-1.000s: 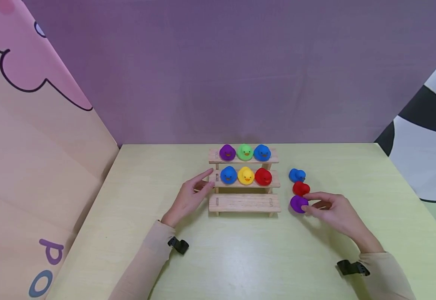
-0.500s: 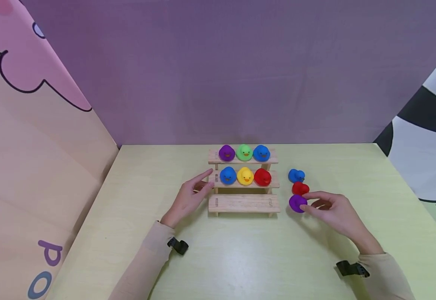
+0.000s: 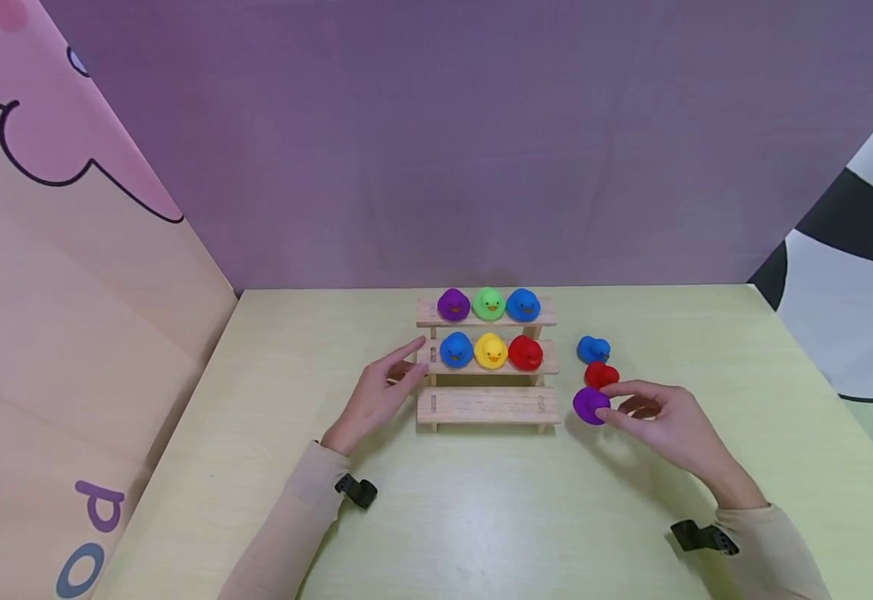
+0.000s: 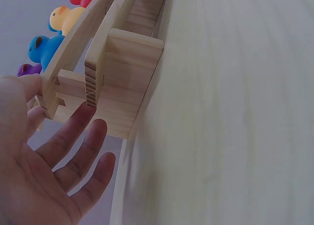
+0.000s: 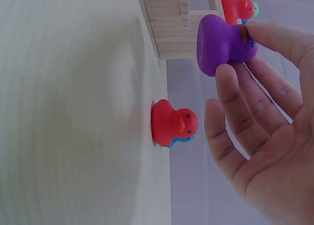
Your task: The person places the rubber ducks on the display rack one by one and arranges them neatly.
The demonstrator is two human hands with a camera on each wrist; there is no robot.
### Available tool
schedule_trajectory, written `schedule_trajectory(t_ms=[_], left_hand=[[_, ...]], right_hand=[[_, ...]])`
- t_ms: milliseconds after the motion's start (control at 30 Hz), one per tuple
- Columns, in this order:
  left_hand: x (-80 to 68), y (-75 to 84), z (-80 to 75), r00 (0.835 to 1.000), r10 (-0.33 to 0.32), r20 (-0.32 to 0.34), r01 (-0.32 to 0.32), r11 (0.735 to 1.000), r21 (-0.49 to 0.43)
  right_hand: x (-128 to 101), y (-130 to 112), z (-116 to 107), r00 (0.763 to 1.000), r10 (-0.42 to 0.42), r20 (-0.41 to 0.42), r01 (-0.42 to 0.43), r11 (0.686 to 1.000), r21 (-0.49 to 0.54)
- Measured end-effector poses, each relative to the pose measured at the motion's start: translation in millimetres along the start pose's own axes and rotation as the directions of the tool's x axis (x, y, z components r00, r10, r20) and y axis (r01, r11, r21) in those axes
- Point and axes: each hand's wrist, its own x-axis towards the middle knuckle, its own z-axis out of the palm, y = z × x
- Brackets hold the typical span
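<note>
My right hand [image 3: 664, 421] pinches a purple rubber duck [image 3: 591, 406] between thumb and fingertips, to the right of a three-step wooden stand [image 3: 489, 406]. In the right wrist view the duck [image 5: 216, 46] is tipped on its side in that picture, its flat base facing away from the palm. My left hand [image 3: 376, 404] grips the left end of the stand's middle step, thumb at the front edge and index finger at the back. The other fingers [image 4: 81, 154] extend loosely beside the wood. The lowest step is bare.
A purple, a green [image 3: 489, 304] and a blue duck stand on the top step. Blue, yellow [image 3: 491, 352] and red ducks line the middle one. On the table, a blue duck [image 3: 594, 349] and a red duck [image 3: 601, 375] stand right of the stand. A purple backdrop [image 3: 481, 142] rises behind.
My right hand has shifted slightly left with the purple duck, which now sits a little farther from the red duck on the table. The left hand stays at the stand.
</note>
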Motion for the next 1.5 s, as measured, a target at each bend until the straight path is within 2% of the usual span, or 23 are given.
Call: schedule_trajectory(t_ms=[767, 1500], left_hand=[[0.6, -3.1, 0.4, 1.0, -0.001, 0.008, 0.001, 1.0, 0.021], [-0.1, 0.4, 0.2, 1.0, 0.0, 0.005, 0.0, 1.0, 0.02]], right_hand=[[3, -21, 8, 0.999, -0.045, 0.029, 0.045, 0.999, -0.005], [10, -35, 18, 0.996, -0.062, 0.059, 0.058, 0.997, 0.054]])
